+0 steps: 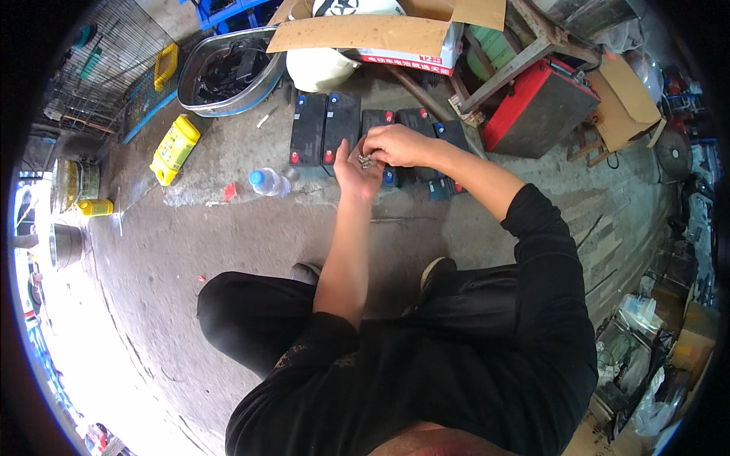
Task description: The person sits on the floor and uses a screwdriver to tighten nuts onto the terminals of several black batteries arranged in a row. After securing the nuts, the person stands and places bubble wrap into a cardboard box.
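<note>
Left hand point(356, 176): palm up, cupped, fingers loosely spread, bearing a small heap of metal pieces point(366, 162). Right hand point(398, 145): over the left palm, fingers bent and drawn narrow at the heap; whether they grip a piece, cannot tell. Black batteries point(307, 135) with red and blue ends: two side by side just beyond the left hand, others partly hidden behind the right hand and forearm. Clear bottle point(276, 185), blue cap, standing left of the hands; red scrap point(230, 191) near it. Yellow jug point(176, 150), farther left, lying on its side. Floor point(228, 239): grey, worn, stained, with paler slabs toward the right. Far side of the room: oval tub point(217, 107) with dark contents; white rounded shell point(322, 71); open cardboard box point(357, 35); red and black case point(541, 110), tilted. Left edge: wire cage point(95, 57), bright daylight below. Right edge: crowded clutter, plastic bags among it.
</note>
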The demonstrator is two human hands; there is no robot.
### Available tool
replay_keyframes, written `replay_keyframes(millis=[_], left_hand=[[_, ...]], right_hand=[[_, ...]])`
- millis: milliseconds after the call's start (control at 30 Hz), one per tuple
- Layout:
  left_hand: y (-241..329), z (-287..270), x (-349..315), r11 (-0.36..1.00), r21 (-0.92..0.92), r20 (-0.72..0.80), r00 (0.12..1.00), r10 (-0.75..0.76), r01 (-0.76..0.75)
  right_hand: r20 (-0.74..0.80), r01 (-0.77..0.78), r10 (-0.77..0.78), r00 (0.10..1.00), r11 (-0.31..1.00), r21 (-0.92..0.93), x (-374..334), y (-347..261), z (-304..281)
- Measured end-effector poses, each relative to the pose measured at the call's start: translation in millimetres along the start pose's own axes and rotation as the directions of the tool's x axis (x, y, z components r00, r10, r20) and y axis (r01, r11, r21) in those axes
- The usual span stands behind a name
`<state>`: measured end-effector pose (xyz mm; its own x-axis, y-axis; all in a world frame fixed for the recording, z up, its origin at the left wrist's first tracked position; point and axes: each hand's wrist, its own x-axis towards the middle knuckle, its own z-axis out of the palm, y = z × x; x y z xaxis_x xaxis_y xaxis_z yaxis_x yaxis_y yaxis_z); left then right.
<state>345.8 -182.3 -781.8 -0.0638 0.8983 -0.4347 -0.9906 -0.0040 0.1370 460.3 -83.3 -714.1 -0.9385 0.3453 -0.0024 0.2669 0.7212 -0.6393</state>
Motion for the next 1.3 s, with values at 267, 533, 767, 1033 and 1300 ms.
replay_keyframes(millis=[267,533,767,1033,1300], left_hand=[[2,4,-4,0.992,-0.102,-0.016,0.997,0.071,-0.072],[1,5,-1,0.984,-0.148,-0.007,0.995,0.097,-0.097],[2,5,-3,0.988,-0.13,-0.015,0.996,0.086,-0.087],[1,4,-1,0.992,-0.086,-0.008,0.996,0.091,-0.091],[1,1,0,0.989,-0.116,0.008,0.995,0.094,-0.093]], right_hand=[[-0.047,-0.216,0.245,0.968,0.918,0.332,-43,13,3],[-0.149,-0.089,0.122,0.981,0.974,0.209,-63,23,32],[-0.108,-0.074,0.086,0.99,0.991,0.112,-61,18,36],[-0.06,-0.064,0.065,0.996,0.998,0.021,-62,18,37],[-0.043,-0.112,0.111,0.993,0.993,-0.045,-59,10,34]])
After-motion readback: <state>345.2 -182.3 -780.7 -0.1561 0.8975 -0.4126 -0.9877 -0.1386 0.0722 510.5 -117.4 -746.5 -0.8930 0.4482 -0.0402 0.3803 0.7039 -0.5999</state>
